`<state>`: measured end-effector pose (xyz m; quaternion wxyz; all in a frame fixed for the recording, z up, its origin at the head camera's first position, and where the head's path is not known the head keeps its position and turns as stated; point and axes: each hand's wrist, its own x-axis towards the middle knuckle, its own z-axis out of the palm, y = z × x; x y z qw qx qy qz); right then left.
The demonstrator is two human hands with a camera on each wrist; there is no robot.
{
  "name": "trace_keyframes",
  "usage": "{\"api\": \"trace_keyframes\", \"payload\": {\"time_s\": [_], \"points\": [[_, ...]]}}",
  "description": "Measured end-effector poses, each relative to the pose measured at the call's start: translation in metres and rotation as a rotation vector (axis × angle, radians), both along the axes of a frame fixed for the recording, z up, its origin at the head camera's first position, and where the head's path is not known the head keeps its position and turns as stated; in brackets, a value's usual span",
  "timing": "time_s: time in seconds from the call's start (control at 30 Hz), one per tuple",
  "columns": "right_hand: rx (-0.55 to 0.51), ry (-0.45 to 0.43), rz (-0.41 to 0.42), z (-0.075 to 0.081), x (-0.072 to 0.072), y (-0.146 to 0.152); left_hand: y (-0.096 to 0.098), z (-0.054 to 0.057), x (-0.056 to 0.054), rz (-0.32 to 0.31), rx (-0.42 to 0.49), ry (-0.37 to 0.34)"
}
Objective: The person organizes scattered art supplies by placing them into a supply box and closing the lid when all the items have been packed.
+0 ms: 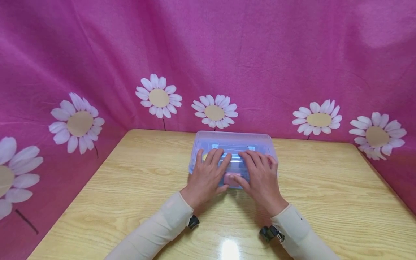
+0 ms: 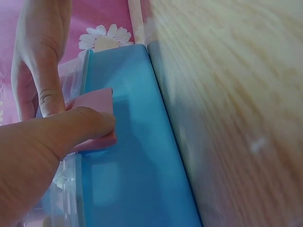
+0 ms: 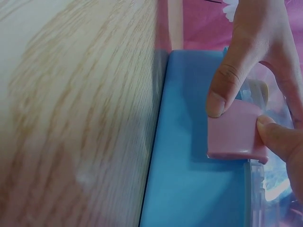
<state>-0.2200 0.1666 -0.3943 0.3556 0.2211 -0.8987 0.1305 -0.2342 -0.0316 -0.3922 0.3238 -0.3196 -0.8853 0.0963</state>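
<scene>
A plastic box with a blue base [image 2: 137, 156] and a clear lid [image 1: 234, 136] stands on the table, its pink latch [image 3: 236, 135] at the front. My left hand [image 1: 204, 180] rests on the lid's left part with spread fingers, and its thumb [image 2: 90, 125] presses the latch near the outer edge. On the right part of the lid lie the fingers of my right hand [image 1: 263, 180]. Its thumb [image 3: 279, 137] touches the latch's side close to the lid. Contents show only dimly through the plastic, among them something yellow [image 1: 204, 156].
The wooden table [image 1: 146, 187] runs back to a pink curtain [image 1: 260, 65] printed with daisies, which also hangs at both sides. Black wrist devices show under both sleeves [image 1: 162, 220].
</scene>
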Motion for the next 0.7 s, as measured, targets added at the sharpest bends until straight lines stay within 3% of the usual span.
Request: {"api": "trace_keyframes", "payload": {"time_s": [0.7], "points": [[0.007,-0.013,-0.006,0.0003,0.0007,0.0017,0.0034,-0.0009,0.0006,-0.004,0.027,-0.017]]}}
